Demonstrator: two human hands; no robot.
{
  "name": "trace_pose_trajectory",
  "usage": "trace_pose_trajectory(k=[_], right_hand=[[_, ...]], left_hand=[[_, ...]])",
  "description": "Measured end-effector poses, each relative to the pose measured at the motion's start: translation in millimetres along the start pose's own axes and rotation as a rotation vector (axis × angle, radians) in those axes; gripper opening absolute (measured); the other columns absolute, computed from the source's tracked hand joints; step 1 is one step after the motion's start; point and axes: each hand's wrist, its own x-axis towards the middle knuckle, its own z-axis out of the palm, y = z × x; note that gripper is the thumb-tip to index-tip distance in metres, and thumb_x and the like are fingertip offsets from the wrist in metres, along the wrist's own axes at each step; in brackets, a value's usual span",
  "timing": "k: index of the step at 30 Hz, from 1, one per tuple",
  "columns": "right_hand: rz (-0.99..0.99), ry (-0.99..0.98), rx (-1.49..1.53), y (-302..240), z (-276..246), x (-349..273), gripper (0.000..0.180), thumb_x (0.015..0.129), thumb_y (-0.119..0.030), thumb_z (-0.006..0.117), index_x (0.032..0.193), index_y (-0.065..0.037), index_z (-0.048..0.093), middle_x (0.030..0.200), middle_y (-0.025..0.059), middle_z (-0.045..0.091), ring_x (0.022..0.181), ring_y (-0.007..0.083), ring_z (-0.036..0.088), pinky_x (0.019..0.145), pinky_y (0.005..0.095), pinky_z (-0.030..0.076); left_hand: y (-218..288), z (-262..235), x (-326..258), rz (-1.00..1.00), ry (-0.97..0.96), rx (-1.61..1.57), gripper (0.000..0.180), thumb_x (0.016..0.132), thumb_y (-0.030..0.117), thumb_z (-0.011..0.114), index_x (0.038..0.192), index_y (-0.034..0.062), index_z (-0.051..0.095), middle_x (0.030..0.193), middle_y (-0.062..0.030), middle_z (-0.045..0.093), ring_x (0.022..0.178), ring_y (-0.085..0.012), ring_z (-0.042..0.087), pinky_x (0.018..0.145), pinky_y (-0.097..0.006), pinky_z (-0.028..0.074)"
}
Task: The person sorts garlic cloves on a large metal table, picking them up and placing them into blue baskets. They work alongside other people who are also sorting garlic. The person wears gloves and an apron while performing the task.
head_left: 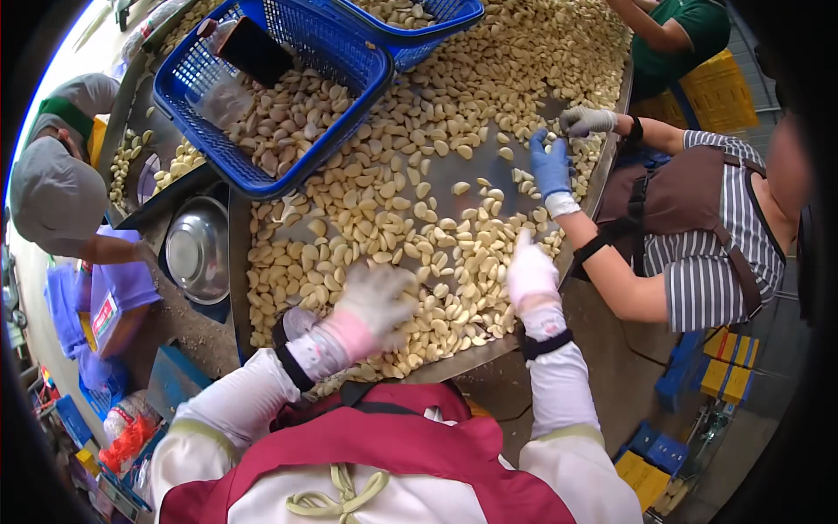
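Note:
Cream-coloured, curved pieces that look like peeled garlic cloves (375, 205) cover a metal-topped table (305, 229) in front of me. My left hand (377, 301), in a pale glove, is over the near cloves, its fingers spread and slightly blurred. My right hand (532, 272), also gloved, reaches to the cloves near the right edge, a finger stretched forward; its other fingers are hard to make out. No clove shows in either hand. Under my left wrist is a small translucent purplish object (299, 323), partly covered.
A blue basket (278, 185) with browner pieces and a dark bottle-like object stands far left, another blue basket (436, 35) behind it. A metal bowl (197, 249) is at left. A co-worker's blue-gloved hand (550, 166) works just beyond my right hand; other people stand around.

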Motion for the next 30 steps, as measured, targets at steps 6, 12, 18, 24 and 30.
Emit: trace_pose_trajectory(k=[6,12,18,24,30], right_hand=[[-0.421,-0.079,0.016,-10,27,7,0.050,0.091,-0.012,0.055,0.139,-0.003,0.045,0.100,0.0236,0.071,0.095,0.0401,0.071,0.083,0.0467,0.057],[0.000,-0.435,-0.374,-18,36,-41,0.060,0.099,-0.014,0.049,0.154,-0.001,0.032,0.113,0.0189,0.073,0.105,0.0293,0.071,0.089,0.0408,0.056],[-0.736,-0.799,-0.100,-132,63,-83,0.047,0.089,-0.010,0.056,0.135,-0.003,0.059,0.113,0.0234,0.072,0.100,0.0317,0.073,0.084,0.0427,0.058],[-0.577,-0.576,1.161,-133,-59,22,0.036,0.088,-0.013,0.069,0.122,-0.006,0.065,0.115,0.0143,0.069,0.104,0.0270,0.068,0.088,0.0347,0.056],[-0.361,0.117,1.924,-142,-142,152,0.054,0.100,-0.014,0.059,0.147,0.004,0.039,0.141,0.0264,0.050,0.119,0.0337,0.061,0.107,0.0416,0.051]], left_hand=[[-28,1,1,-0.079,-0.174,0.127,0.062,0.071,0.052,0.076,0.124,0.0211,0.066,0.135,-0.0090,0.051,0.133,-0.0371,0.042,0.109,-0.066,0.029],[-52,-33,-49,-0.685,-0.391,0.316,0.068,0.073,0.046,0.078,0.132,0.0197,0.058,0.127,-0.0113,0.054,0.112,-0.0375,0.055,0.091,-0.050,0.048],[-10,-29,-57,-0.443,-1.150,-0.151,0.047,0.089,0.047,0.067,0.120,0.0119,0.069,0.121,-0.0159,0.071,0.112,-0.0313,0.068,0.093,-0.044,0.053],[-85,-73,-31,-0.811,-0.190,-0.157,0.032,0.087,0.034,0.068,0.106,0.0094,0.073,0.107,-0.0171,0.070,0.097,-0.0368,0.067,0.084,-0.047,0.054],[-110,-46,-23,-0.850,0.142,0.210,0.032,0.078,0.029,0.072,0.104,0.0121,0.073,0.116,-0.0133,0.063,0.108,-0.0367,0.059,0.086,-0.049,0.050]])
